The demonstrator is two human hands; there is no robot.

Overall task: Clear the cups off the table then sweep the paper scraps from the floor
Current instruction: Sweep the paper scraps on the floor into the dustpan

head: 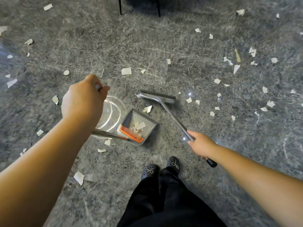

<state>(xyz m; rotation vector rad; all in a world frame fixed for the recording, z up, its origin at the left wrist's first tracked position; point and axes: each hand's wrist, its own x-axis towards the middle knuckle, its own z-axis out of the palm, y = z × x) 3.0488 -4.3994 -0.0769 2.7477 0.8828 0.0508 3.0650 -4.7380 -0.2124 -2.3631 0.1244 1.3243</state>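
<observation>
My left hand (83,99) grips the top of a long grey handle that runs down to a grey dustpan (147,131) with an orange comb edge; several paper scraps (138,126) lie inside the pan. My right hand (200,144) grips the metal handle of a grey broom (158,97), whose bristle head rests on the floor just beyond the pan. One scrap (147,109) lies between the broom head and the pan mouth. Many white paper scraps (236,68) are scattered over the grey stone floor (188,46), densest at the right. No cups or table are in view.
My black shoes (161,168) and black trousers stand just behind the dustpan. A clear round plastic part (111,114) shows under my left hand. Two thin dark furniture legs (121,6) stand at the top centre. More scraps (79,177) lie at the left near my feet.
</observation>
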